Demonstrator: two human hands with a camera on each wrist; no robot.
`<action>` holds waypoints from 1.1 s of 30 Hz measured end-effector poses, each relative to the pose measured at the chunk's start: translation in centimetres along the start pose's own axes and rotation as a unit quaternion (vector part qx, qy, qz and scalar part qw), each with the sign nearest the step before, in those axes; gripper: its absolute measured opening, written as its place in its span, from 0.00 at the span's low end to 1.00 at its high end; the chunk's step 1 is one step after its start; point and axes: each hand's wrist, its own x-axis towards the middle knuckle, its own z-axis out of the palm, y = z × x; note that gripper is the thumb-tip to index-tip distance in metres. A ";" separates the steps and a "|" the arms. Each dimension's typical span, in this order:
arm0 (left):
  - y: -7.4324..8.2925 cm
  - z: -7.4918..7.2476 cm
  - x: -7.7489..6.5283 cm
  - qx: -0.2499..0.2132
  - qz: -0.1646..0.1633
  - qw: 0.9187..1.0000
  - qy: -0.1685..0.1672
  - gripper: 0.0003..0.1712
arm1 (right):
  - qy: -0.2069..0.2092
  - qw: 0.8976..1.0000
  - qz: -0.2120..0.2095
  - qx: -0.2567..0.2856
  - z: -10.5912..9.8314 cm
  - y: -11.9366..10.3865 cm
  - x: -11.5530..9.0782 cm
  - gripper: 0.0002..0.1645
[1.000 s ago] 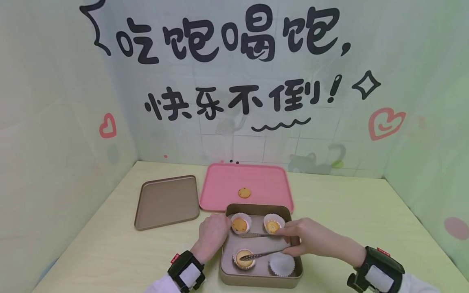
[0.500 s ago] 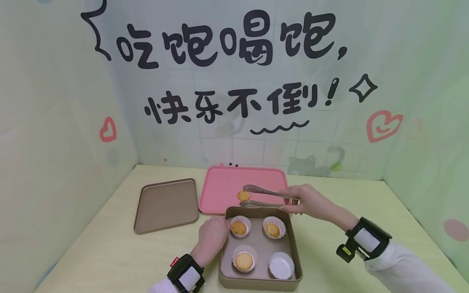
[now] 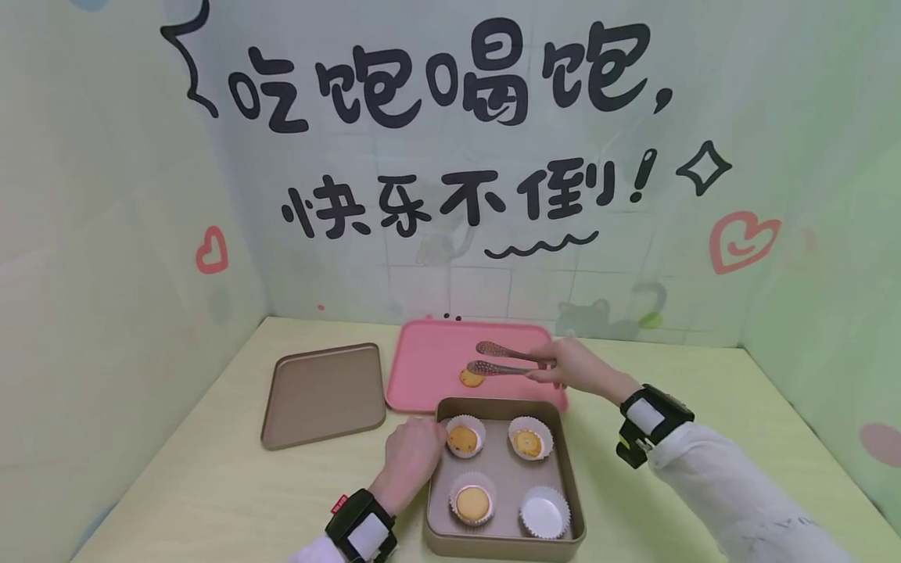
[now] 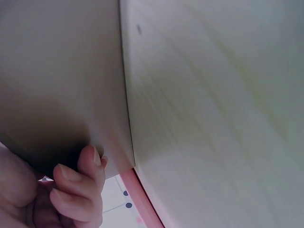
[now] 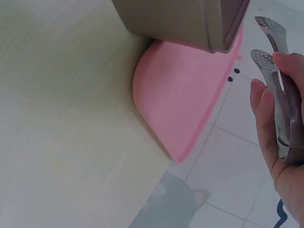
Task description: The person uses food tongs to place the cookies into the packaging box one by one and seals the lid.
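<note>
"From the head camera, what's just changed?"

"The tongs (image 3: 496, 368). A second ago they were over the box (image 3: 501, 549); now they've crossed to the pink tray (image 3: 422, 375). The right hand (image 3: 580, 367) pinches them with their two arms spread, and the nearer arm overlaps the loose cookie (image 3: 470, 381). I can't tell whether it touches."

"So the cookie isn't caught?"

"Doesn't look it; it seems to lie on the tray. In the box, three paper cups (image 3: 472, 480) hold baked treats (image 3: 472, 504), while the near right cup (image 3: 544, 514) has none. I'd judge attention has shifted from the filled cups to that last loose piece."

"And the left hand (image 3: 411, 453)?"

"Same spot as before, at the box's left rim."

"What does the left wrist show?"

"Fingers curled against the box wall, gripping by the edge. How firmly, I can't tell."

"And the right wrist?"

"Thumb and fingers hold the tongs from both sides, the perforated tips apart, nothing visible between them. A corner of the tray shows beyond the box; the cookie's out of sight there."
</note>
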 end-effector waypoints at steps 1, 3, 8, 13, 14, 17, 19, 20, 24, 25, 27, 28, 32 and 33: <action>0.0 0.0 0.0 -0.001 -0.001 1.000 0.000 0.16 | -0.006 1.000 0.003 0.001 0.2 0.2 0.2 0.04; 0.1 0.0 0.0 -0.002 -0.002 1.000 -0.002 0.16 | -0.016 1.000 0.005 -0.004 0.5 0.7 0.4 0.03; 0.1 -0.1 0.0 -0.007 -0.010 1.000 -0.005 0.17 | -0.027 0.999 -0.003 -0.030 1.5 1.6 0.9 0.07; 0.2 -0.1 0.1 -0.018 -0.028 0.999 -0.015 0.17 | -0.036 0.999 -0.003 -0.032 2.1 2.0 1.5 0.04; 0.2 -0.1 0.1 -0.015 -0.028 0.999 -0.019 0.17 | -0.038 0.999 -0.002 -0.031 2.2 2.0 1.7 0.03; 0.2 -0.1 0.1 -0.006 -0.024 0.999 -0.024 0.18 | -0.042 0.999 0.001 -0.029 2.4 2.0 1.9 0.03; 0.2 0.0 0.2 -0.005 -0.024 0.999 -0.024 0.18 | -0.044 0.999 0.006 -0.029 2.5 2.0 2.0 0.03; 0.2 0.0 0.2 -0.003 -0.023 0.999 -0.024 0.18 | -0.044 0.999 0.010 -0.029 2.6 2.0 2.0 0.04; 0.2 0.1 0.2 0.008 -0.016 1.000 -0.025 0.18 | -0.046 0.998 0.023 -0.035 2.7 2.0 2.1 0.05; 0.2 0.1 0.3 0.013 -0.013 0.999 -0.027 0.18 | -0.047 0.998 0.026 -0.036 2.8 2.0 2.2 0.05; 0.1 0.0 0.2 0.025 -0.005 0.999 -0.031 0.17 | -0.048 0.998 0.030 -0.034 2.8 2.0 2.2 0.04; 0.1 0.0 0.2 0.029 -0.002 0.999 -0.034 0.17 | -0.048 0.998 0.034 -0.033 2.9 2.0 2.2 0.04; 0.1 0.0 0.2 0.030 0.000 0.999 -0.031 0.17 | -0.044 0.998 0.031 -0.034 3.0 2.1 2.3 0.04; 0.1 0.0 0.2 0.028 -0.001 0.999 -0.030 0.17 | -0.044 0.998 0.029 -0.036 3.1 2.2 2.3 0.04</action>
